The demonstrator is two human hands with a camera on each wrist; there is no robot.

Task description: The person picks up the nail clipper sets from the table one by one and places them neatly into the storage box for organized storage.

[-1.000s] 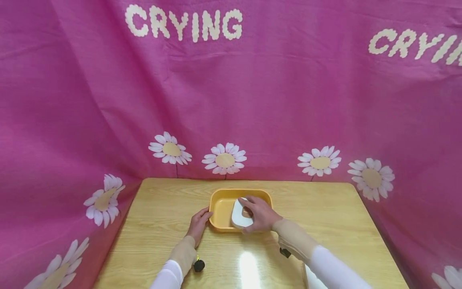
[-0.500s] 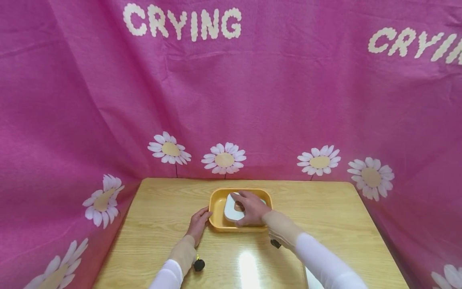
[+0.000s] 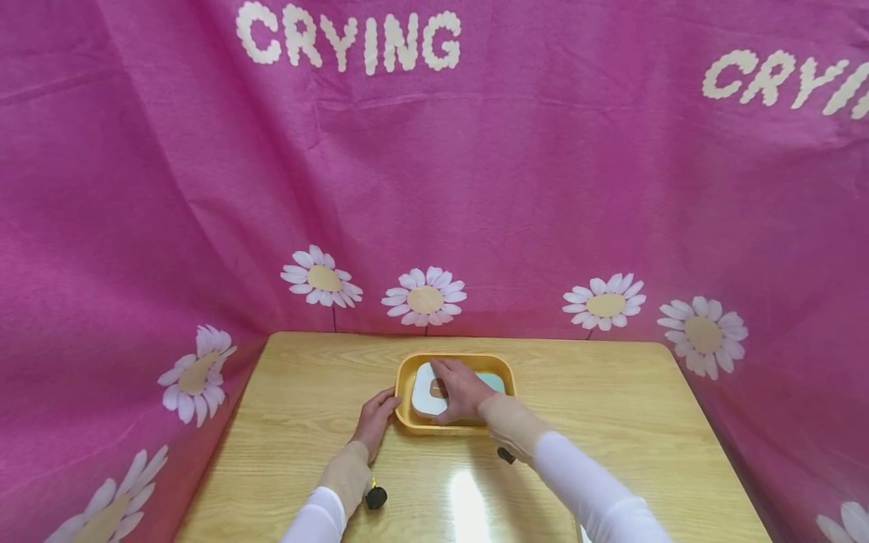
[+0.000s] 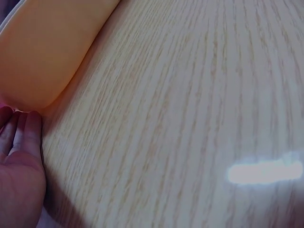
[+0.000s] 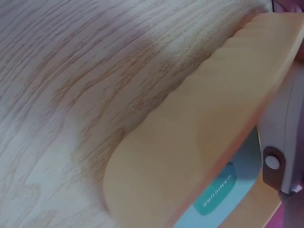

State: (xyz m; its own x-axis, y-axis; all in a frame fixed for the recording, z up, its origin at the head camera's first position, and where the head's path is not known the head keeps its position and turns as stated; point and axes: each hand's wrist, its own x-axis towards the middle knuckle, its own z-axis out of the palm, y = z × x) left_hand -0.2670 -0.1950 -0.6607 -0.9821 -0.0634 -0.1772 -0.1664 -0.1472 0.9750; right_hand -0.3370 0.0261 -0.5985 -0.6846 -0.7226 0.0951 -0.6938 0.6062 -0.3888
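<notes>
Fingers, right hand (image 3: 463,390), grip white rounded case (image 3: 422,391) in yellow plastic tray (image 3: 431,430), near left edge; likely light, stiff; hold by sides.

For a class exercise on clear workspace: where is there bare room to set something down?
Bare wooden table: left of the left hand; right of the yellow bin; and before the bin, between left sleeve and right sleeve. Crowded: inside the bin, where the right hand grips a white case beside the mint MANICURE box.
</notes>
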